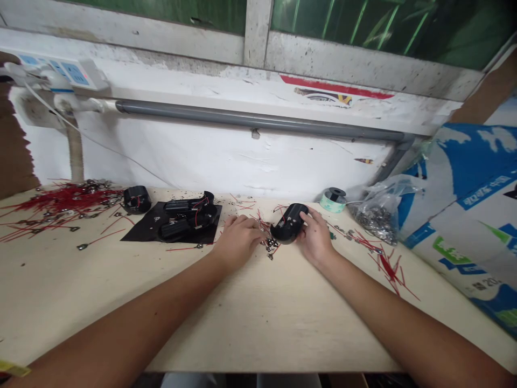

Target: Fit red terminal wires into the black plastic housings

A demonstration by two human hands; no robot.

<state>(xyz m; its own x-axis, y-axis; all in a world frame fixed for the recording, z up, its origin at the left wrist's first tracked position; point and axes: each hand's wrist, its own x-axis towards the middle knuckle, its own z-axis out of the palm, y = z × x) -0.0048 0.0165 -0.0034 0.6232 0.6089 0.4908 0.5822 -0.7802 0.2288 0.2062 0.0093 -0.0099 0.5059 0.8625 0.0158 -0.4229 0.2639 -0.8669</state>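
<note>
My right hand grips a black plastic housing, rounded at its near end, with a thin red wire showing on it. The housing is tilted just above the table. Beside it, my left hand has its fingers curled together at a small pile of metal contact pieces. What those fingertips hold, if anything, is too small to make out. Left of that hand, two more black housings with red wires lie on a black sheet. Another black housing stands at the sheet's far left corner.
A heap of red wires with metal ends covers the back left of the table. Toward the right are a spool, a plastic bag of metal parts, loose red wires and a large blue-and-white package.
</note>
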